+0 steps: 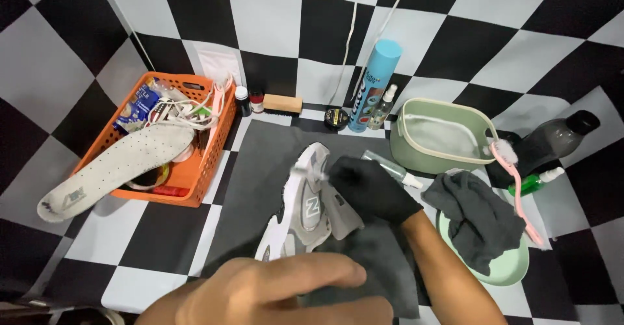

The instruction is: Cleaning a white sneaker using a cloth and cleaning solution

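Centre of frame: a grey and white sneaker [305, 214] lies on a dark grey mat [260, 162] over the black-and-white checkered floor. The right hand [370, 188], in a black glove, is curled around the upper part of the sneaker and grips it. The left hand [273, 292], bare, fills the lower middle of the frame close to the camera; its fingers lie together and pointing right, over the heel end of the sneaker, and whether it grips anything cannot be told. A dark cloth [383, 266] lies under the right forearm, beside the sneaker.

Upper left: an orange basket [211, 143] holds laces and small items, with a white perforated insole [117, 166] sticking out over its front edge.

Upper middle, along the wall: a wooden brush [282, 104], a small round tin [335, 118], a tall blue spray can [370, 84].

Right: a pale green tub [442, 136], a pink toothbrush [517, 182], a grey rag [478, 218] on a green plate [513, 266].
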